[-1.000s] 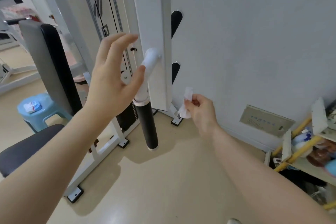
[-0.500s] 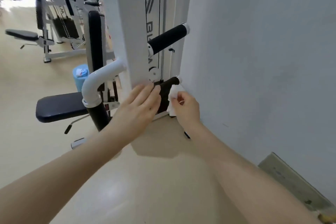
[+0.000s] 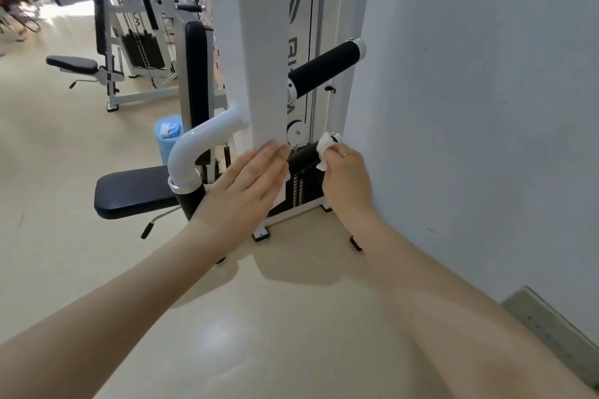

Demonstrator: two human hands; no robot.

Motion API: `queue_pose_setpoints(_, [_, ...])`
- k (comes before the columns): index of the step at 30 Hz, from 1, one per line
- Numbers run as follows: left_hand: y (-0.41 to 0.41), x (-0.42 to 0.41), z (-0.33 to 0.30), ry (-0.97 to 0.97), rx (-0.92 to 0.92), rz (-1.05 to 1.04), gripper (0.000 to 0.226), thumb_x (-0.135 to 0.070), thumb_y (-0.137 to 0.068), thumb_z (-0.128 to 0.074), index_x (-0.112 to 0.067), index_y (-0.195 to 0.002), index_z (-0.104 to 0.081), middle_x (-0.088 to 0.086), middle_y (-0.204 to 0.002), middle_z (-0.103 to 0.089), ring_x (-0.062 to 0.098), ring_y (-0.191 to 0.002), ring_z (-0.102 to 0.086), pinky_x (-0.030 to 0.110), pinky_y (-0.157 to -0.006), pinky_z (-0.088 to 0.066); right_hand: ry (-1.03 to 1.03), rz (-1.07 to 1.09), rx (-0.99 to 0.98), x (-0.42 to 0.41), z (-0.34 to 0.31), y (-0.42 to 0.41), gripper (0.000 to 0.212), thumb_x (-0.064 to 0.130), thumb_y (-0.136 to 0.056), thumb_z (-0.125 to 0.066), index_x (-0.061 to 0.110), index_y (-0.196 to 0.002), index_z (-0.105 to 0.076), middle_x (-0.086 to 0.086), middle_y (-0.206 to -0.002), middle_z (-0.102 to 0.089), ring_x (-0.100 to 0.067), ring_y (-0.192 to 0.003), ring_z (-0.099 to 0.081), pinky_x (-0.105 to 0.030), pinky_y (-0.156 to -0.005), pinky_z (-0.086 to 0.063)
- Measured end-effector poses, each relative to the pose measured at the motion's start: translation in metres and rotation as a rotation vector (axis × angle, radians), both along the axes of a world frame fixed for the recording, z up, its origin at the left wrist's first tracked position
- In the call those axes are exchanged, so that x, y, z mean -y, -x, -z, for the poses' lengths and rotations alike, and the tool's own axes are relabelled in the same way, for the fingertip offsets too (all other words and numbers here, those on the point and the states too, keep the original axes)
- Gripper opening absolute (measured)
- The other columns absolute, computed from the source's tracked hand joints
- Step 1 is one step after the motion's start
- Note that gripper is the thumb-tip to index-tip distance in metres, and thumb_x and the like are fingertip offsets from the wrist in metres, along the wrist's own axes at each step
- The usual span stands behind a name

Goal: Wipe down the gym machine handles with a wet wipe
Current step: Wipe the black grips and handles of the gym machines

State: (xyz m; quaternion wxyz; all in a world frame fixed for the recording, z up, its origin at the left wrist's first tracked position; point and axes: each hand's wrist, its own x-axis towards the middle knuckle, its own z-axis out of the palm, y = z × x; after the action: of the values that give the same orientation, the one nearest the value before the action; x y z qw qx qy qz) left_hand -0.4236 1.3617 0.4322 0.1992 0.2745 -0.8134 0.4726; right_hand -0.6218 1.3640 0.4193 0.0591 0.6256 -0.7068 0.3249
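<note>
Beige gym flooring [image 3: 81, 152] runs past a white machine post [image 3: 259, 42] set close to the wall [image 3: 486, 74]. Her left hand [image 3: 246, 191] lies flat, fingers straight, against the post, while the right hand [image 3: 345, 181] pinches a wet wipe [image 3: 324, 147] onto the lower black handle [image 3: 304, 155], below the upper handle [image 3: 324, 70].

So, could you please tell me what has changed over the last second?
The left hand went from raised in the air to resting flat on the white post. The right hand carried the wipe onto the lower black handle. It still pinches the wipe.
</note>
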Motion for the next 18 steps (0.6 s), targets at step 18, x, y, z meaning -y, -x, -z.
queue_pose_setpoints(18, [0.008,0.015,-0.010,0.038,0.014,0.060,0.044,-0.006,-0.093,-0.034,0.002,-0.134,-0.046,0.015,-0.144,-0.042,0.028,-0.136,-0.035,0.040,-0.116,-0.009,-0.091,-0.131,0.082,0.028,0.009,0.008,0.062,-0.012,-0.080,-0.038,0.015,-0.136,-0.040,-0.006,-0.150,-0.031,-0.026,-0.138,-0.028,-0.044,-0.108,-0.035])
